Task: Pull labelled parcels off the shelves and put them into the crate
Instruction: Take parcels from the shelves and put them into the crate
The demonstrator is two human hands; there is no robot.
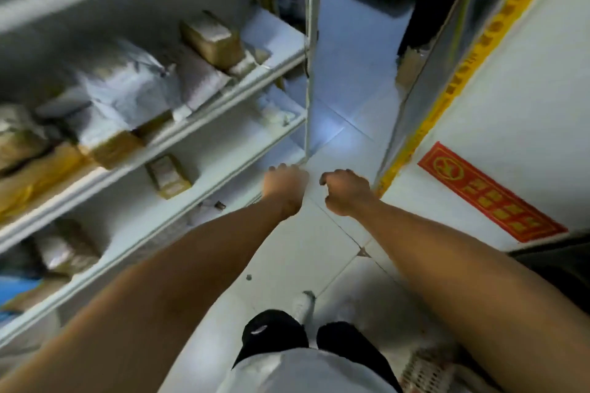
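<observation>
Motion blur is smearing the shelf parcels, labels unreadable; crate is getting cut by bottom edge.

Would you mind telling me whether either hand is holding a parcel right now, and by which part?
Neither: the left hand and right hand are loosely curled with nothing in their grip.
</observation>
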